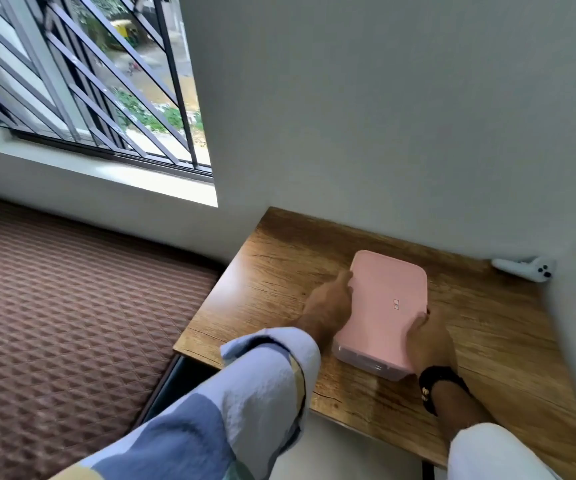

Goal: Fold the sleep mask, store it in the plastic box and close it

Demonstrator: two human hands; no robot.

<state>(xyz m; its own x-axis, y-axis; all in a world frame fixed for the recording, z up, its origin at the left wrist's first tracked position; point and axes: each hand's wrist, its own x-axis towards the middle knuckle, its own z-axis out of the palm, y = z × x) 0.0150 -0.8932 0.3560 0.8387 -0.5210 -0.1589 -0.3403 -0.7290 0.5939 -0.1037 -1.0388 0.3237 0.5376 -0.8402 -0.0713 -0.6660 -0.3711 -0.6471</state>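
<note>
While closed, plastic box [385,308] sits between left hand [328,308] and right hand [430,339].

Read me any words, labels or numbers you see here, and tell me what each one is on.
None can be read.
Small red-and-white mark on the pink lid of the plastic box: too small to read.
Yellowish marking on the black wristband at the right hand: blurred, unreadable.

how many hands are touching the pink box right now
2. The left hand rests against the left edge of the pink box, and the right hand grips its near right corner. The box sits lid-on atop the wooden table.
</note>
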